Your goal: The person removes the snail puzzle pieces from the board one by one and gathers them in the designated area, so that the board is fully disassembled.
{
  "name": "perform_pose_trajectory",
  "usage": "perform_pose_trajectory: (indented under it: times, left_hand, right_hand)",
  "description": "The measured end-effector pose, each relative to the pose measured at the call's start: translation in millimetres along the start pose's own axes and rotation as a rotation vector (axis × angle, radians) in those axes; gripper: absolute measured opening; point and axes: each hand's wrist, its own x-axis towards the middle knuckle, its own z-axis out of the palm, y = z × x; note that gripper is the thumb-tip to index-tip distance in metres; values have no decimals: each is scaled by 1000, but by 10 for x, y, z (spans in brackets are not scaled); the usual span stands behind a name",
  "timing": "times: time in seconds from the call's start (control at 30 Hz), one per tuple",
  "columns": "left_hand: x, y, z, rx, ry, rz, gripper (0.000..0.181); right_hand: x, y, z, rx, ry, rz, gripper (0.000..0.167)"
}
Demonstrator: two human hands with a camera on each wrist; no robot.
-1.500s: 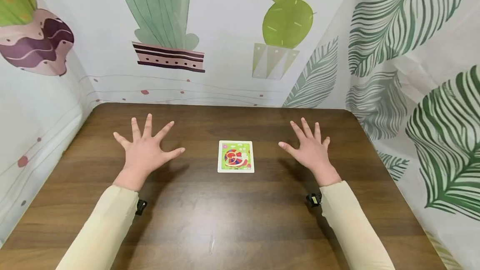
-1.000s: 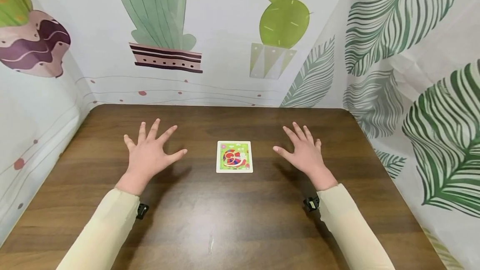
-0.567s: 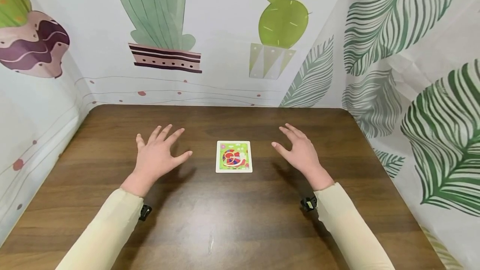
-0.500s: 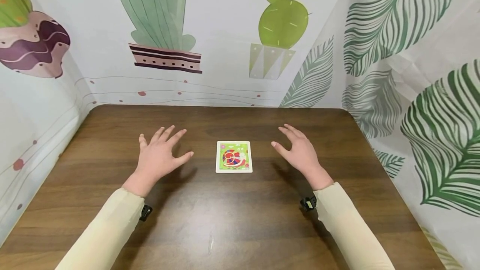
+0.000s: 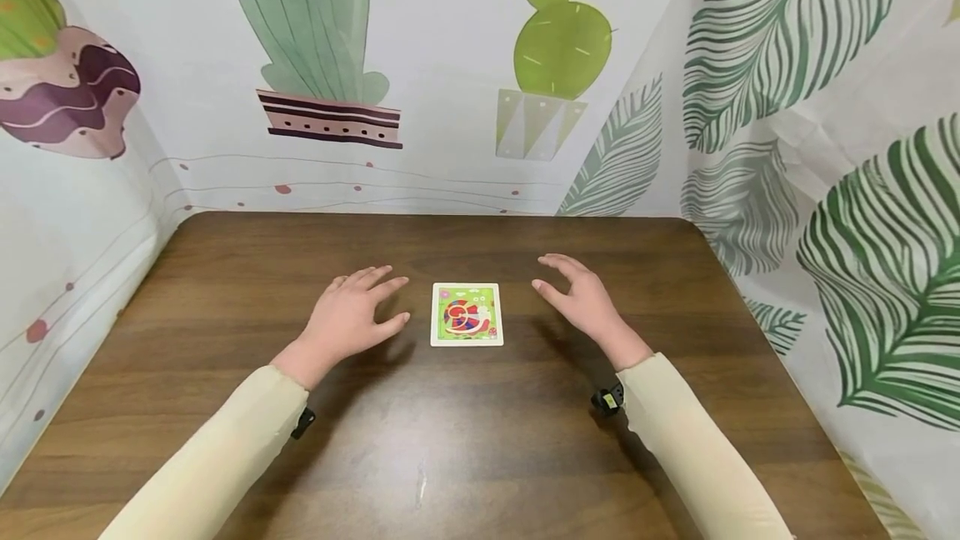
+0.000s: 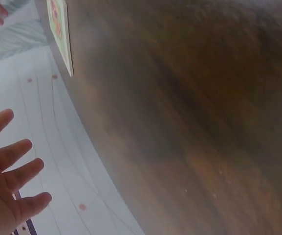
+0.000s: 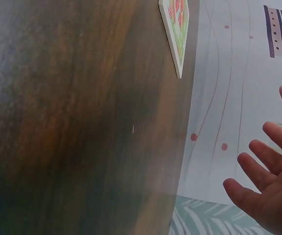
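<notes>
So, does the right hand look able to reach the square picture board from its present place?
Probably yes: the right hand holds nothing, and only bare tabletop shows between it and the picture board to its left.

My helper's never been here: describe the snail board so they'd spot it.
Find the brown table beneath the cactus-print backdrop. Roughly midway across lies the squarish snail board. Its white border and bright green picture set it apart from the dark table.

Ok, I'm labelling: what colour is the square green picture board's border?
White border; clearest in the head view.
</notes>
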Motion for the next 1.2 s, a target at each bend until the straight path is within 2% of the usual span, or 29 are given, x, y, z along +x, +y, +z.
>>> perform_pose_trajectory:
  times: [0.3, 0.5, 0.67, 0.87, 1.03, 1.2]
  left_hand:
    - [133, 199, 131, -53, -121, 158, 57]
    - [196, 290, 202, -47, -150, 221, 54]
    - [251, 332, 260, -43, -185, 254, 51]
    - [320, 391, 306, -30, -238, 263, 49]
    - [389, 432, 371, -18, -253, 282, 48]
    - [445, 459, 441, -25, -266, 289, 47]
  right_hand:
    - [47, 8, 16, 71, -42, 11, 53]
    - [122, 1, 45, 99, -86, 3, 52]
    - [194, -16, 62, 120, -127, 10, 49]
    - [273, -18, 116, 159, -156, -4, 44]
    - [327, -17, 180, 191, -177, -2, 42]
    - [376, -25, 248, 168, -231, 4, 41]
